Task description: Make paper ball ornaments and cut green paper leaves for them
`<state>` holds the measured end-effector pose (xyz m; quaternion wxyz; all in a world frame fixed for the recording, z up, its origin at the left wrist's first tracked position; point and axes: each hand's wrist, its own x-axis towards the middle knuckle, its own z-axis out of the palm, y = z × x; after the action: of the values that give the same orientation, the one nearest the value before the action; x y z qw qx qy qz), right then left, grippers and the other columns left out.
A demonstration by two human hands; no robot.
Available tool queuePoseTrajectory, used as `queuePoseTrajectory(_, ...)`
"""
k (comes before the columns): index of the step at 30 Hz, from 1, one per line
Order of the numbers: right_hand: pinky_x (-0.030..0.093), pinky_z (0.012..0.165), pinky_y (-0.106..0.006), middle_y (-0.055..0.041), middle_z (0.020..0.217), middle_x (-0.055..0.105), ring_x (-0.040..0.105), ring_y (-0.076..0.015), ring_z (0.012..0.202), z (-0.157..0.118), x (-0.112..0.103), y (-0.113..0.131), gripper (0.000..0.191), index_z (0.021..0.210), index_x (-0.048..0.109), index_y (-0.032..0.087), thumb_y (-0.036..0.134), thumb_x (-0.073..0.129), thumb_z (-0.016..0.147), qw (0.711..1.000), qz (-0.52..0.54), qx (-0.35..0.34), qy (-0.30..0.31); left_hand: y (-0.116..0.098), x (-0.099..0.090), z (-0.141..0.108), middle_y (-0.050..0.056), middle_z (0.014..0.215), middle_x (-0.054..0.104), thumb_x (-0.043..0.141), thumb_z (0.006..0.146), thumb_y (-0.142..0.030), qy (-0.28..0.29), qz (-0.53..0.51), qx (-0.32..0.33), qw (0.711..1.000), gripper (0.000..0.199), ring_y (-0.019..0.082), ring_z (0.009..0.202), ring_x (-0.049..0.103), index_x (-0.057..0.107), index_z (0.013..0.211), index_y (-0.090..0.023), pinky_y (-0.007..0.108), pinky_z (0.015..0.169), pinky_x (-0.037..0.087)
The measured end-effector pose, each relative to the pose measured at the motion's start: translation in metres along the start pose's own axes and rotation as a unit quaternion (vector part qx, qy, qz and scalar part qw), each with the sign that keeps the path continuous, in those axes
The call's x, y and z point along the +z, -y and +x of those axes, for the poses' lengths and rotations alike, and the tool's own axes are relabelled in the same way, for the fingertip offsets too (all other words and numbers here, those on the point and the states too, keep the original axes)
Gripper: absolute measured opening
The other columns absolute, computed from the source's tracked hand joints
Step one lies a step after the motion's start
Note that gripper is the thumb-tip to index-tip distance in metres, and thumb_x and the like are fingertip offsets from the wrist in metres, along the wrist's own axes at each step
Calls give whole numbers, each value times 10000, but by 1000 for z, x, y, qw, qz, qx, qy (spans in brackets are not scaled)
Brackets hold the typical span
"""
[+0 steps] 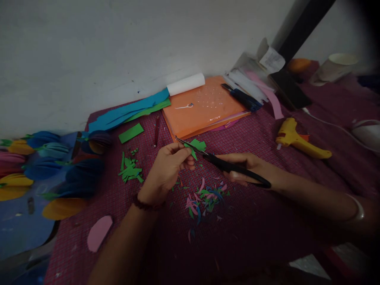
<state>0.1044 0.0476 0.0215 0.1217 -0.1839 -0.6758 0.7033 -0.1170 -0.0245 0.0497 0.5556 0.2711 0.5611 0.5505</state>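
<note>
My left hand (pixel 172 164) pinches a small piece of green paper (pixel 198 145) near the middle of the view. Black-handled scissors (pixel 234 168) are gripped in my right hand (pixel 245 166), their blades pointing left and lying across the green piece at my left fingertips. Below the hands lies a scatter of pink, blue and green paper scraps (pixel 208 198). Small green cut pieces (pixel 130 170) form a pile left of my left hand, with a green rectangle (pixel 131 133) above them.
An orange sheet stack (pixel 190 118) lies behind the hands, with a white roll (pixel 186 84) and blue cutter (pixel 243 99). Blue strips (pixel 127 113) are at the back left, a yellow glue gun (pixel 297 140) at right, colourful paper ornaments (pixel 47 166) at far left, a pink piece (pixel 100 233) at front left.
</note>
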Motion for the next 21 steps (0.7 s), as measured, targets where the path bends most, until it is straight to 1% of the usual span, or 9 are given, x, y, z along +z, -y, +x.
queuePoseTrajectory(5,262,427,-176,42,676,449,344,-42,512,-1,-2,1,534,1372,515,182,355,626,879,1000,-10,-6,6,0,-3,1,-11,502,585,645,664,-181,10,13,2,1000,114,83,438,548,565,590,-146,208,453,489)
queuePoseTrajectory(11,269,431,-176,42,673,449,342,-46,518,-2,-4,0,537,1386,506,191,337,623,882,1000,-23,8,11,0,-5,1,-10,506,583,663,654,-200,24,18,-5,1000,127,79,437,544,579,582,-138,209,464,497)
queuePoseTrajectory(16,281,435,-188,42,656,460,325,-51,505,-1,-6,4,538,1358,538,181,376,631,865,999,-41,8,4,0,-7,2,-15,503,575,673,654,-202,28,16,-13,999,139,82,433,541,569,587,-139,213,460,498)
queuePoseTrajectory(21,315,473,-207,38,652,475,349,-64,527,0,-6,12,552,1326,567,163,429,634,848,998,-62,23,-1,-1,-9,3,-16,500,580,667,657,-184,35,24,-22,999,135,83,421,547,563,583,-139,215,457,499)
